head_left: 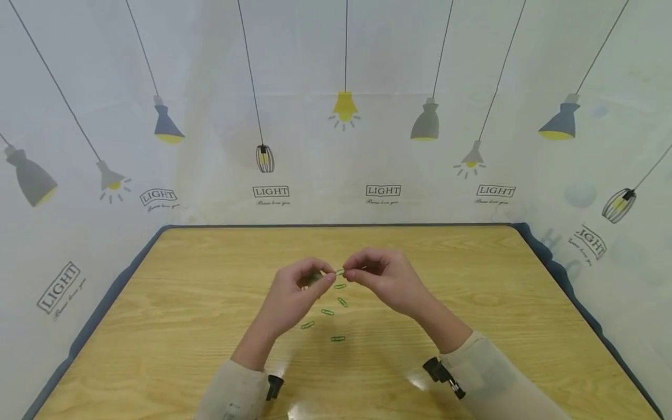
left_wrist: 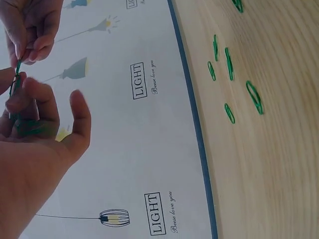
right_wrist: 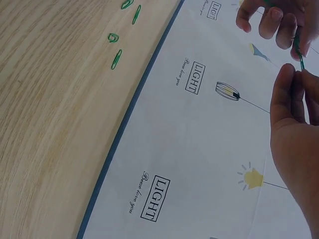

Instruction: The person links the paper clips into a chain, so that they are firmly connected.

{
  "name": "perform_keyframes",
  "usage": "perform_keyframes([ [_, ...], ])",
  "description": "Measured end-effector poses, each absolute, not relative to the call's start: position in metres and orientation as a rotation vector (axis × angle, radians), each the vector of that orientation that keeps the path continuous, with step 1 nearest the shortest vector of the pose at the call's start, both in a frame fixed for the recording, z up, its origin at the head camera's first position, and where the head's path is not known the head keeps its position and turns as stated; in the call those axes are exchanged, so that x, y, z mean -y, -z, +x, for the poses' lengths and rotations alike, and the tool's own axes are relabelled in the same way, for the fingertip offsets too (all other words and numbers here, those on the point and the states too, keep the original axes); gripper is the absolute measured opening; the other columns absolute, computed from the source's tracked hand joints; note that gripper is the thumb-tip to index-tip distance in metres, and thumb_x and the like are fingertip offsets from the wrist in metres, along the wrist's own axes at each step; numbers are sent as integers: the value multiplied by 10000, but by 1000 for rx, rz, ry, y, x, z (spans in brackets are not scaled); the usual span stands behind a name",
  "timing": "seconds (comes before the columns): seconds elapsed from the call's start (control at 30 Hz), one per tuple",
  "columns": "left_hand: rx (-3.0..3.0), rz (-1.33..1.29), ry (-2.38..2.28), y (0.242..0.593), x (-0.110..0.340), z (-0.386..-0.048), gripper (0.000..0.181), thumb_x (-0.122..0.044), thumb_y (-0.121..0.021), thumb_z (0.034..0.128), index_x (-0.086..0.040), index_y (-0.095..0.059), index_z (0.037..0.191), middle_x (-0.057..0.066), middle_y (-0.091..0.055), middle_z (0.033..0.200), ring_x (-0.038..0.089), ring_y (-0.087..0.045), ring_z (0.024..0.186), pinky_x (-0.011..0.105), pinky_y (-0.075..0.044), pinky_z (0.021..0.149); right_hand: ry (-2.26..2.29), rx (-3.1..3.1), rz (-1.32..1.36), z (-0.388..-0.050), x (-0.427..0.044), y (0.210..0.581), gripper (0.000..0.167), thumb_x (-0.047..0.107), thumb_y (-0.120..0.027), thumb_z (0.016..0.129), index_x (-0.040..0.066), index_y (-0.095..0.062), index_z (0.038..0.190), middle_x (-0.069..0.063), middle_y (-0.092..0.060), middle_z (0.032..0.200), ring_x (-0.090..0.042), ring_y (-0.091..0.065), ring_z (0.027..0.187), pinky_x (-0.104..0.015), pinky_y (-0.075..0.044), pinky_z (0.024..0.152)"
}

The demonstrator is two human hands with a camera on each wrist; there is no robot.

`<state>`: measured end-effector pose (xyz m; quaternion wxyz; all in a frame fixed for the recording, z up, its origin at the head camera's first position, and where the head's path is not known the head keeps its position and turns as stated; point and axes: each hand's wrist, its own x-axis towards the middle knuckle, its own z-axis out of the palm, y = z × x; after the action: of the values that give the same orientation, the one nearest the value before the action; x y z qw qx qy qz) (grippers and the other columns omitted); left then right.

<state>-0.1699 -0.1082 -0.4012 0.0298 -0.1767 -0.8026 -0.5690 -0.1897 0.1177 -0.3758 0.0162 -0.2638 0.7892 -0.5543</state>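
Mid-frame, my left grip (head_left: 293,291) and right grip (head_left: 391,280) pinched a green paperclip (head_left: 340,272); slackening the left risked spilling the green clips (left_wrist: 34,128) cupped in it.

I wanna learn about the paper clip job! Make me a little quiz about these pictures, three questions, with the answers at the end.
1. Pick one: what colour are the loose paper clips on the table? A) red B) green C) purple
2. True or false: a held clip stretches between the fingertips of the left hand and the right hand.
3. Fill in: the word printed inside the boxes on the backdrop is ____.

Key: 1. B, green. 2. True; both hands pinch it. 3. LIGHT.
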Motion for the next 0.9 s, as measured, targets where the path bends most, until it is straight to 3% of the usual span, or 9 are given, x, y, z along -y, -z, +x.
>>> perform_keyframes([
  [0.27,2419,-593,1591,402,106,-169,143,-208,-696,1052,-90,-762,1099,42,-778,1069,137,-726,944,317,-606,873,1707,-2466,-836,-192,-116,380,93,54,-727,1003,39,-769,1085,-135,-785,1050,-113,-762,905,-324,-646,829],
  [0.43,2412,-575,1536,405,108,-170,158,-219,-694,1055,-85,-764,1099,48,-788,1061,149,-741,955,349,-611,895,1676,-2466,-834,-194,-115,381,125,77,-727,1008,22,-759,1116,-138,-778,1082,-175,-766,962,-307,-638,850],
  [0.63,2397,-547,1536,409,114,-172,163,-222,-702,1050,-79,-764,1096,39,-788,1035,144,-739,900,290,-610,820,1587,-2472,-713,-205,-117,386,176,162,-720,1025,45,-748,1154,-120,-760,1093,-171,-728,969,-370,-626,895],
  [0.9,2415,-525,1544,413,117,-172,127,-225,-713,1044,-122,-770,1089,56,-790,1033,142,-728,896,268,-602,799,1305,-2615,-640,-238,-121,417,150,158,-715,1030,76,-745,1152,-86,-750,1090,-208,-709,955,-332,-607,793],
])
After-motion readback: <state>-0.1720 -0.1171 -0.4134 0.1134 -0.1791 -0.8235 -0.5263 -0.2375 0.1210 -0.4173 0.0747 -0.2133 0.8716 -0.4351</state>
